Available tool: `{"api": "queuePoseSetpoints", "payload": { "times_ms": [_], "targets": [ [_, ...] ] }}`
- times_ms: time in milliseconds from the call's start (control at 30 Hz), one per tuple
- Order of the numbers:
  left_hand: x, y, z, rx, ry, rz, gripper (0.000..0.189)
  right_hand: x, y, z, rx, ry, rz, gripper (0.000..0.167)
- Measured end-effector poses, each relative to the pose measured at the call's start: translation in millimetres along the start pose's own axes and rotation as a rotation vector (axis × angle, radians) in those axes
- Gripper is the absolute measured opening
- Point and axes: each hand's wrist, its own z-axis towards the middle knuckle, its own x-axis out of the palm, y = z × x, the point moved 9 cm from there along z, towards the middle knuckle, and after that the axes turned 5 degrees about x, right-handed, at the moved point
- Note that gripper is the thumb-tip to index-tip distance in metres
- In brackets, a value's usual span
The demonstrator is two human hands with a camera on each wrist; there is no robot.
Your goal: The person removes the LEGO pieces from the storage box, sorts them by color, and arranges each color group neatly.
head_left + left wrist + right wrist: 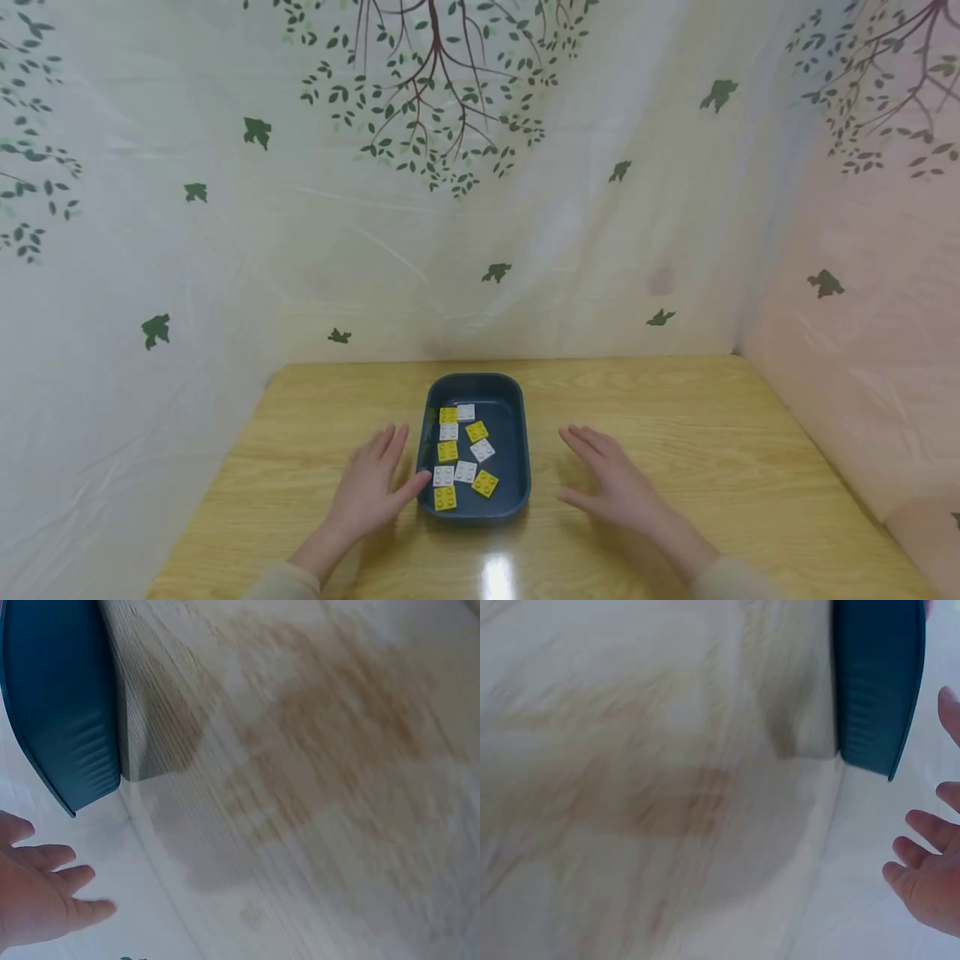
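A dark blue tray (506, 450) with rounded corners stands on the table, holding several small square studded bricks. Some are yellow, such as the yellow brick (485, 483) near its front; others are white, such as the white brick (482, 450) in the middle. Most lie along the tray's left side. My left hand (372, 487) is at the tray's left wall, fingers extended and thumb tip overlapping the rim in the head view. On the other side, my right hand (618, 483) stands apart from the tray, fingers straight and thumb spread. Neither hand holds anything.
The wooden table (645, 400) reaches back to a pale curtain (420, 267) printed with branches and green birds. More of this sheeting hangs along the left and right sides. A bright light reflection (497, 575) shows on the tabletop in front of the tray.
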Motion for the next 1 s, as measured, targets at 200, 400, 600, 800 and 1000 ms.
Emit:
{"api": "queuePoseSetpoints", "payload": {
  "times_ms": [200,400,600,800,1000],
  "targets": [
    [1.1,3.5,0.9,-0.061,-0.007,-0.169,0.085,1.6,17.9,13.0,-0.032,-0.022,0.094,0.078],
    [4.3,5.7,3.2,-0.095,-0.025,-0.295,0.087,9.7,33.1,27.5,0.022,0.027,0.188,0.078],
    [10.5,6.5,5.5,-0.102,-0.045,-0.451,0.081,21.4,49.3,40.6,0.062,0.105,0.274,0.076],
    [16.8,10.7,7.2,-0.141,-0.035,-0.563,0.075,38.9,56.5,55.3,0.091,0.16,0.302,0.073],
    [20.5,15.4,8.6,-0.152,-0.036,-0.627,0.069,54.3,63.2,69.9,0.099,0.213,0.297,0.073]
  ]
}}
